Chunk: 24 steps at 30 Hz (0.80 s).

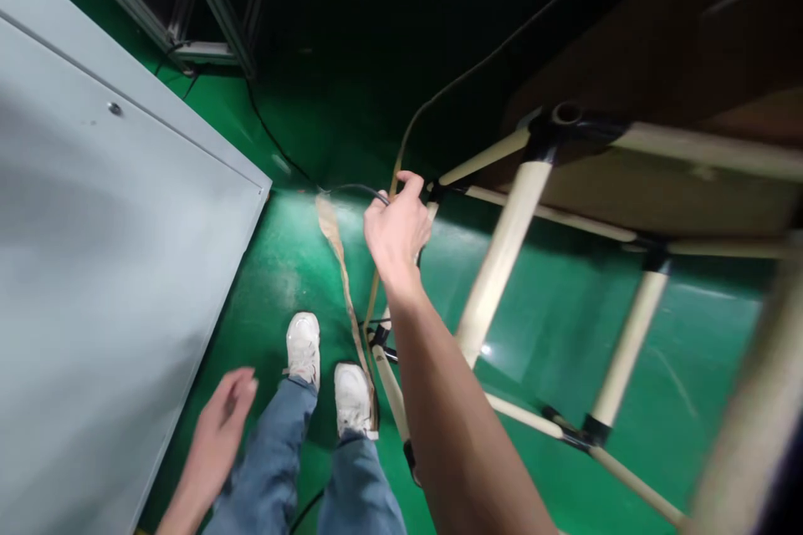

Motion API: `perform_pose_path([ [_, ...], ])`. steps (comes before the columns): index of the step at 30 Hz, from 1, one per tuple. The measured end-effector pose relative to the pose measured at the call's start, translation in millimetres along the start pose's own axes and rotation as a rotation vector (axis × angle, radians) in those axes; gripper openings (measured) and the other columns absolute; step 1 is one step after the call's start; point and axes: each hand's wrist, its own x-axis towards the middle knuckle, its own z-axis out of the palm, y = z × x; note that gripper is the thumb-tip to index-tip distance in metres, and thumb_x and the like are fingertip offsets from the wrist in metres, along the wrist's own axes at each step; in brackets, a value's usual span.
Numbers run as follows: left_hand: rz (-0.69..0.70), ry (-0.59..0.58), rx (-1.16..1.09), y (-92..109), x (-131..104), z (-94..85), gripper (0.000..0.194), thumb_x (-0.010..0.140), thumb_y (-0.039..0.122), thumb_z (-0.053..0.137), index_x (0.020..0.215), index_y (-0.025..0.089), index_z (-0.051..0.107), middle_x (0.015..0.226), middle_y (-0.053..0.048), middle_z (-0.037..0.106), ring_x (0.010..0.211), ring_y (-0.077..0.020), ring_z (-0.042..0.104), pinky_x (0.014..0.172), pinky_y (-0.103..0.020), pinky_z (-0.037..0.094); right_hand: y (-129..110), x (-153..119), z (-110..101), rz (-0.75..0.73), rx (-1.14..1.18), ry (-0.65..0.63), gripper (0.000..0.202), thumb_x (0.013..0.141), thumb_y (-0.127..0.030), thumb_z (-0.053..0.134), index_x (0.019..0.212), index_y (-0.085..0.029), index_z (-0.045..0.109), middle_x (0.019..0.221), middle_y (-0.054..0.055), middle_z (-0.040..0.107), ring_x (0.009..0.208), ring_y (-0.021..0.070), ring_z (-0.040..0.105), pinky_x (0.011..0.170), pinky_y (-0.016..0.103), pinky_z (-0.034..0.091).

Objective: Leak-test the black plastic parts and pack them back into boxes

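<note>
Near the middle of the head view, my right hand (396, 226) is closed around a thin black cable (356, 187), beside the corner of a cream pipe frame (507, 255) with black joints. The cable runs left from the fingers over the green floor. My left hand (221, 426) hangs at the lower left, slightly blurred, its fingers curled loosely with a gap at the thumb and nothing between them. A tan strip (344, 276) lies on the floor below and left of my right hand.
A grey cabinet (119, 234) fills the left side. An aluminium frame (217, 4) stands at the upper left. My white shoes (304, 347) are on the green floor (267, 301), close to the tan strip. The pipe frame spreads across the right side.
</note>
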Motion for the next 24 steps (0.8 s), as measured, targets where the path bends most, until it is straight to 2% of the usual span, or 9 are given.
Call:
perform_pose_path([
  [5,0.414,-0.350,-0.325,136.2,28.4,86.9,0.091,0.085,0.059,0.078,0.160,0.025,0.038,0.171,-0.014,0.038,0.161,-0.0323,0.030,0.133,-0.049,0.027,-10.1,-9.9,-58.0,-0.233,0.047,-0.066,0.065,0.104,-0.042,0.054,0.161,-0.016,0.034,0.109,0.014,0.071,0.101,0.0298,0.072,0.088,0.048,0.058],
  [6,0.450,-0.435,-0.358,159.6,27.6,100.6,0.098,0.080,0.058,0.083,0.160,0.024,0.039,0.170,-0.014,0.038,0.162,-0.0340,0.028,0.133,-0.051,0.025,-6.7,-5.7,-63.9,-0.254,0.075,-0.079,0.069,0.106,-0.048,0.051,0.164,-0.016,0.030,0.113,0.015,0.071,0.099,0.0281,0.073,0.084,0.047,0.058],
  [8,0.481,-0.650,-0.450,191.3,17.4,115.9,0.087,0.079,0.058,0.084,0.151,0.022,0.052,0.159,-0.015,0.053,0.152,-0.0354,0.045,0.126,-0.050,0.038,0.4,4.2,-74.9,-0.253,0.123,-0.088,0.071,0.108,-0.056,0.040,0.166,-0.015,0.029,0.120,0.019,0.069,0.097,0.0264,0.073,0.077,0.045,0.057],
  [11,0.480,-0.726,-0.482,207.3,-15.4,107.4,0.044,0.092,0.059,0.067,0.105,0.018,0.072,0.109,-0.010,0.075,0.105,-0.0238,0.070,0.094,-0.036,0.056,4.3,5.8,-103.6,-0.226,0.248,-0.092,0.074,0.109,-0.063,0.026,0.158,-0.010,0.045,0.122,0.020,0.070,0.102,0.0273,0.073,0.074,0.045,0.054],
  [14,0.502,-0.609,-0.372,214.3,-58.1,76.2,0.040,0.099,0.052,0.058,0.077,0.019,0.062,0.070,0.001,0.064,0.068,-0.0127,0.059,0.071,-0.027,0.049,2.2,-26.6,-151.6,-0.260,0.574,-0.171,0.078,0.102,-0.073,0.043,0.155,-0.015,0.051,0.121,0.013,0.073,0.111,0.0283,0.072,0.089,0.047,0.059],
  [16,0.497,-0.610,-0.390,225.9,-85.8,56.6,0.037,0.100,0.050,0.056,0.078,0.020,0.059,0.061,0.005,0.056,0.059,-0.0110,0.054,0.065,-0.025,0.046,4.6,-69.4,-179.1,-0.242,0.797,-0.251,0.086,0.095,-0.083,0.046,0.154,-0.021,0.053,0.122,0.011,0.074,0.117,0.0277,0.070,0.099,0.046,0.059],
  [19,0.451,-0.645,-0.542,250.1,-119.7,41.8,0.035,0.103,0.051,0.050,0.083,0.022,0.052,0.060,0.006,0.052,0.053,-0.0111,0.051,0.058,-0.025,0.044,21.7,-156.5,-189.7,-0.086,0.967,-0.406,0.105,0.086,-0.098,0.017,0.135,-0.021,0.069,0.113,0.013,0.076,0.112,0.0298,0.071,0.092,0.045,0.062],
  [22,0.508,-0.614,-0.446,265.1,-135.5,40.5,0.032,0.103,0.052,0.049,0.087,0.024,0.053,0.066,0.005,0.057,0.062,-0.0141,0.059,0.063,-0.026,0.046,53.1,-247.7,-179.3,0.079,0.931,-0.506,0.091,0.070,-0.106,0.045,0.093,-0.023,0.075,0.078,0.009,0.072,0.080,0.0277,0.069,0.073,0.040,0.059],
  [24,0.613,-0.535,-0.187,261.2,-130.3,40.3,0.037,0.101,0.056,0.053,0.082,0.024,0.057,0.066,0.003,0.059,0.069,-0.0173,0.063,0.069,-0.028,0.046,77.9,-297.0,-184.3,0.256,0.817,-0.560,0.071,0.079,-0.093,0.059,0.073,-0.022,0.064,0.053,0.000,0.052,0.053,0.0174,0.051,0.057,0.033,0.050],
])
